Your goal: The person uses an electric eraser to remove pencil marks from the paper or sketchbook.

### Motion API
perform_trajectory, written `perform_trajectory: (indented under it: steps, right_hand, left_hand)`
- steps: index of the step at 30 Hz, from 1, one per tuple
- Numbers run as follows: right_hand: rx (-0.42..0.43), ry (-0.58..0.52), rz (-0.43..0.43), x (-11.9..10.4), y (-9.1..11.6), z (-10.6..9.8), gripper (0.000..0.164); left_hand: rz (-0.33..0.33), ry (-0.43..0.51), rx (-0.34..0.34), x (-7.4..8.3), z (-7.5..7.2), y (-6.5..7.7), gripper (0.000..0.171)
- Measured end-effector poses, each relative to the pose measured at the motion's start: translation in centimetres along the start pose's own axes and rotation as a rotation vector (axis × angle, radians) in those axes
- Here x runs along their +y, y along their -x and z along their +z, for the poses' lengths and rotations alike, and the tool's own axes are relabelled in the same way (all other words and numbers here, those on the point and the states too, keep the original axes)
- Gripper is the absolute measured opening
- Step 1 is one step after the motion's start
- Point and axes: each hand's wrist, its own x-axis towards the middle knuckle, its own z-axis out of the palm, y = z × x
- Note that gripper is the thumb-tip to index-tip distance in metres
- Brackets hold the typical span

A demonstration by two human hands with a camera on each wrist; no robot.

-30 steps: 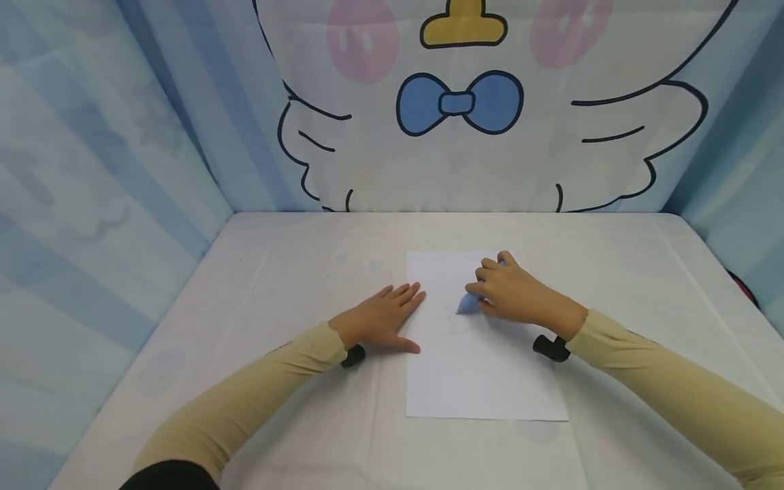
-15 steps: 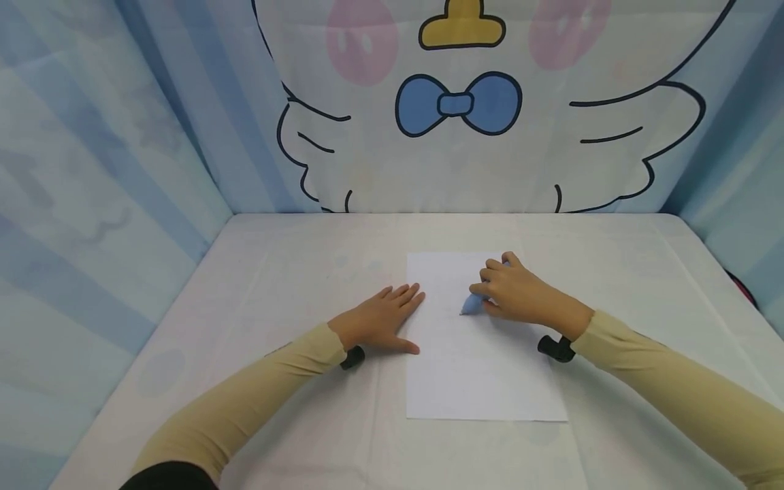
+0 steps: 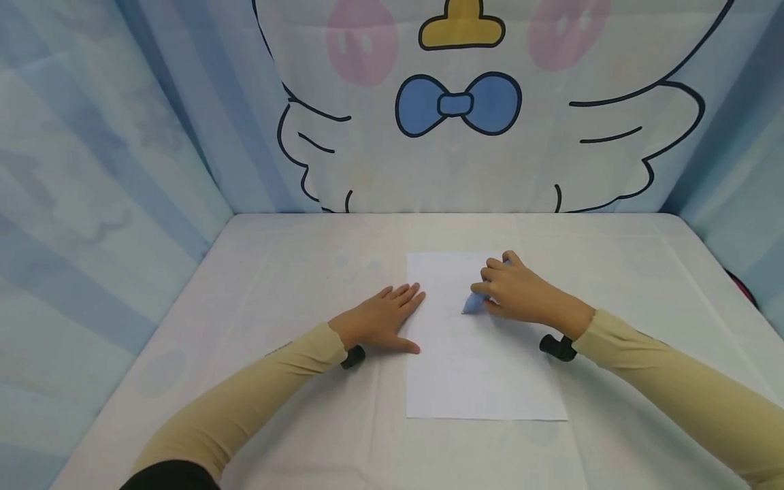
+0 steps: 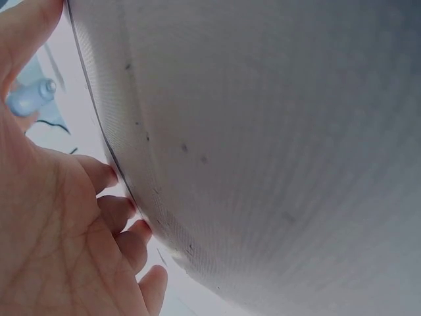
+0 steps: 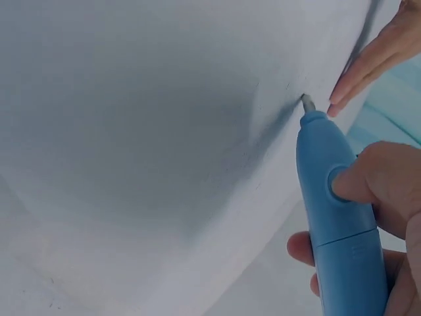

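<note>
My right hand (image 3: 527, 291) grips a light blue electric eraser (image 5: 345, 263), tilted with its grey tip down at a white sheet of paper (image 3: 480, 381). In the right wrist view the thumb rests on the eraser's round button (image 5: 338, 184), while curled fingers wrap its far side. Faint short marks or specks show on the paper around the tip. My left hand (image 3: 378, 318) lies flat with fingers spread, fingertips and thumb over the sheet's left edge. The left wrist view shows its palm and, beyond the thumb, the eraser's blunt end.
A pale cloth covers the table (image 3: 294, 272) around the paper. Behind it stands a printed backdrop (image 3: 459, 163) with a blue bow tie, and blue curtains (image 3: 104, 204) hang at the sides. Black wrist mounts (image 3: 557, 347) sit under both wrists.
My right hand has shifted slightly to the right across the paper with the electric eraser, mostly in the first half second. The left hand and the sheet have stayed in place.
</note>
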Motion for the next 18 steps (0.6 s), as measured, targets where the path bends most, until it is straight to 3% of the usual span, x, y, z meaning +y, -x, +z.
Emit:
perform_trajectory:
  steps: [18]
  right_hand:
    - [-0.015, 0.002, 0.013, 0.25, -0.13, -0.11, 0.022]
  left_hand:
    - [0.004, 0.009, 0.004, -0.15, -0.06, 0.08, 0.102]
